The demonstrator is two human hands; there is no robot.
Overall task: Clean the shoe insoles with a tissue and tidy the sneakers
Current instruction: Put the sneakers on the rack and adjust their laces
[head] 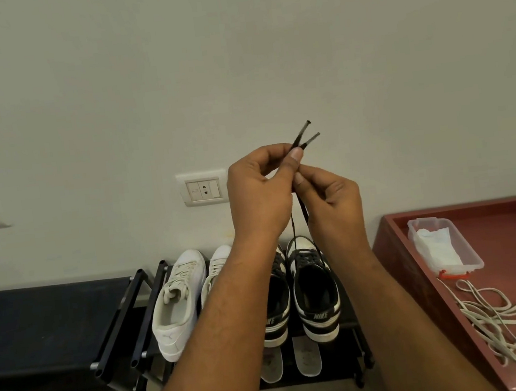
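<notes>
Both of my hands are raised in front of the wall, above the shoes. My left hand [258, 192] pinches the two ends of a black shoelace [306, 133], whose tips stick up past my thumb. My right hand [331, 200] pinches the same lace just below, and the lace hangs down to the right black-and-white sneaker [314, 288]. The other black-and-white sneaker [277, 302] stands beside it, partly behind my left forearm. Two grey insoles [307, 358] lie on the rack's lower shelf. A pair of white sneakers [178, 300] stands to the left.
A black shoe rack [129, 322] holds the shoes, with a dark bench [46, 325] on its left. At the right, a red tray [396, 263] holds a clear plastic box of tissues [442, 245] and loose white laces [506, 324]. Wall sockets [203, 188] sit behind.
</notes>
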